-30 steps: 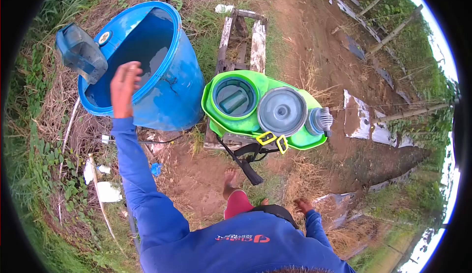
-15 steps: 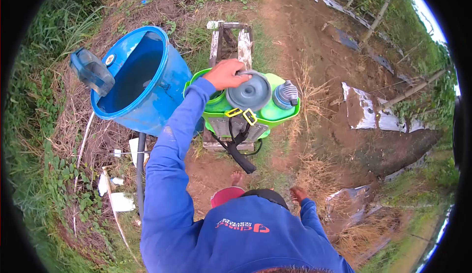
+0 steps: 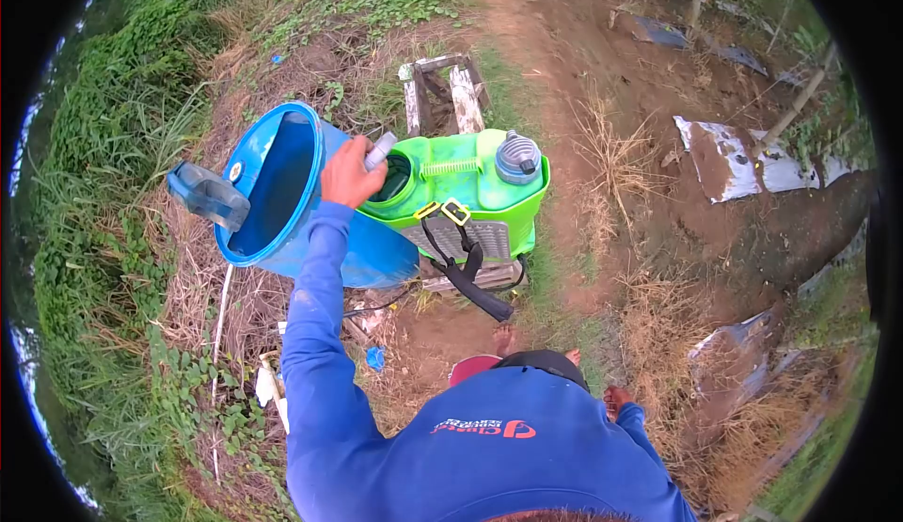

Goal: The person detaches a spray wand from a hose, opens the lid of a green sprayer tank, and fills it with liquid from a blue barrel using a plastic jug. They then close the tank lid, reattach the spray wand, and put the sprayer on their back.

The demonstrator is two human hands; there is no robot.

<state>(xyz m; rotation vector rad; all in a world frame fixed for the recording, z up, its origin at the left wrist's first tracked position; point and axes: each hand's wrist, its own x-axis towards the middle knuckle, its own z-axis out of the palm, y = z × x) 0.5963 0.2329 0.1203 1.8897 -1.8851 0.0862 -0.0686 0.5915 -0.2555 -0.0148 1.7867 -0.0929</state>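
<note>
Left fingers point(image 3: 362, 153) clamped on the grey lid point(image 3: 380, 150), held on edge right over the sprayer's mouth point(image 3: 395, 177)

The left hand point(image 3: 348, 174) has the lid up between the blue barrel point(image 3: 282, 193) and the green sprayer point(image 3: 461, 188), which sits on a wooden stand point(image 3: 442, 94) with its straps point(image 3: 466, 273) hanging down the front. A scoop point(image 3: 207, 195) perches on the barrel rim. The right hand point(image 3: 618, 398) hangs low by the hip; can't tell what its fingers are doing.

Landmark: the wooden stand point(image 3: 442, 89) I see ahead, weathered, on grass.
Blue barrel point(image 3: 282, 197): nearer me than the stand, to its left, open-topped.
Jug point(image 3: 207, 195): hooked on the barrel's far-left rim.
Metal sheets point(image 3: 743, 160): well right of the stand, on bare earth.
</note>
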